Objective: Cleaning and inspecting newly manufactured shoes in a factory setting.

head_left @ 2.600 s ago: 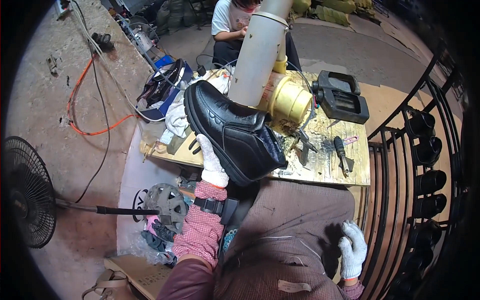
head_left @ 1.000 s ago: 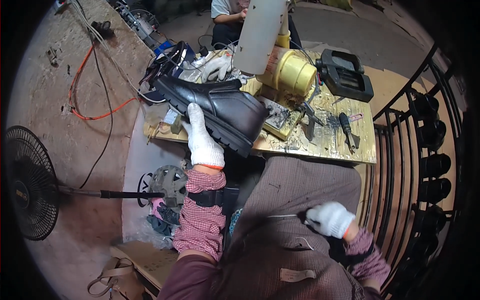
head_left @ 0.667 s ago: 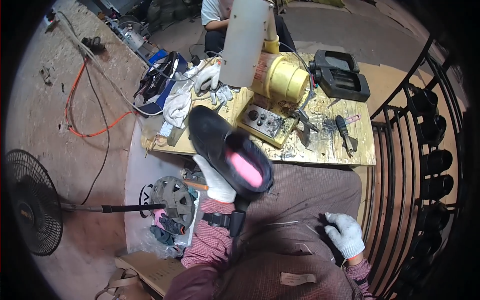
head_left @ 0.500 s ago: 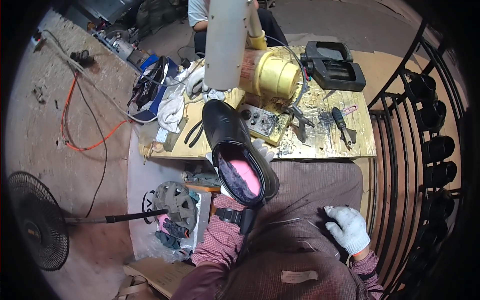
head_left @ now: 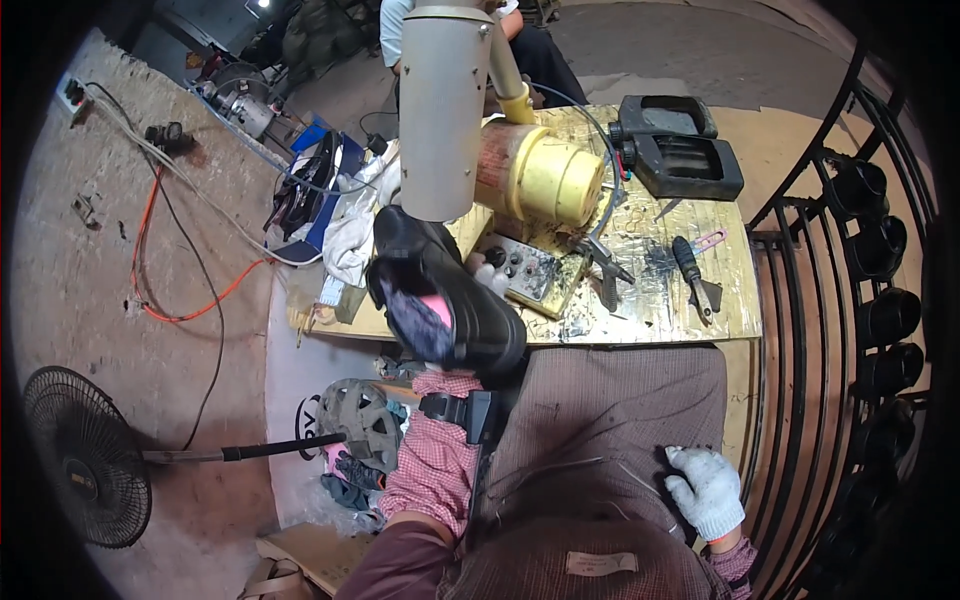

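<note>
My left hand (head_left: 490, 278), in a white glove, holds a black shoe (head_left: 482, 318) over the near edge of the workbench. The shoe hides most of that hand; a few fingertips show past its right side. The shoe's opening is turned up and to the left, with a dark fuzzy lining and a pink patch inside. Its toe sits just under a grey metal cylinder (head_left: 440, 120). My right hand (head_left: 708, 490), also white-gloved, rests on the brown apron over my lap, thumb and fingers apart, holding nothing I can see.
On the workbench (head_left: 650, 325) are a yellow motor-like housing (head_left: 560, 175), a knobbed control box (head_left: 520, 268), pliers (head_left: 605, 265), a dark-handled tool (head_left: 690, 265) and a black tray (head_left: 685, 165). A shoe rack (head_left: 785, 400) stands right, a fan (head_left: 85, 460) left. Someone sits beyond the bench.
My left hand has tilted the shoe, turning its opening toward the left, and its toe has shifted slightly left. My right hand stays on my lap. The view has shifted slightly.
</note>
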A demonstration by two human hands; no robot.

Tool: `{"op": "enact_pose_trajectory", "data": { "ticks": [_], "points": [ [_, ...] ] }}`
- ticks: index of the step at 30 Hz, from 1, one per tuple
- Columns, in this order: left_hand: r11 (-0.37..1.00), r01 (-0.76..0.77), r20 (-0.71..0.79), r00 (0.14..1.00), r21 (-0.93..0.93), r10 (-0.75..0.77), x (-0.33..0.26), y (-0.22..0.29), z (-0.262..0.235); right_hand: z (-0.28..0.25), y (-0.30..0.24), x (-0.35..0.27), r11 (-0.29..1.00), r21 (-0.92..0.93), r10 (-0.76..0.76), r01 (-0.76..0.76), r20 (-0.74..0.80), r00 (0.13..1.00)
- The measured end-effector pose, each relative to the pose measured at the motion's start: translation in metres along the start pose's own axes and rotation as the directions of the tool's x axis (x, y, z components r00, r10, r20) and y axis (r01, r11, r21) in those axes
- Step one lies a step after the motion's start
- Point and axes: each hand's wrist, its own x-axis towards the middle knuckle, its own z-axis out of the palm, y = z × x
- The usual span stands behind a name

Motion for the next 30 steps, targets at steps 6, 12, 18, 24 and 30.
{"op": "enact_pose_trajectory", "data": {
  "ticks": [6, 12, 18, 24, 30],
  "points": [
    [0.951, 0.244, -0.272, 0.944, 0.188, -0.188, -0.073, -0.009, 0.021, -0.004, -0.005, 0.022, 0.995, -0.04, -0.092, 0.092, 0.004, 0.996],
    [0.853, 0.256, -0.397, 0.915, 0.455, -0.063, -0.113, -0.03, 0.067, -0.011, -0.018, 0.034, 0.967, -0.119, -0.224, 0.225, 0.025, 0.974],
    [0.822, 0.391, -0.232, 0.919, 0.414, -0.32, -0.161, -0.015, 0.059, -0.004, -0.032, 0.026, 0.955, -0.111, -0.276, 0.275, 0.008, 0.961],
    [0.876, 0.431, 0.352, 0.871, -0.218, -0.341, -0.127, -0.03, 0.048, 0.017, -0.036, 0.014, 0.964, -0.021, -0.266, 0.266, 0.008, 0.964],
    [0.807, 0.5, 0.29, 0.86, -0.313, -0.42, -0.107, -0.024, 0.051, 0.028, -0.023, -0.005, 0.985, -0.011, -0.174, 0.174, 0.004, 0.985]
  ]
}}
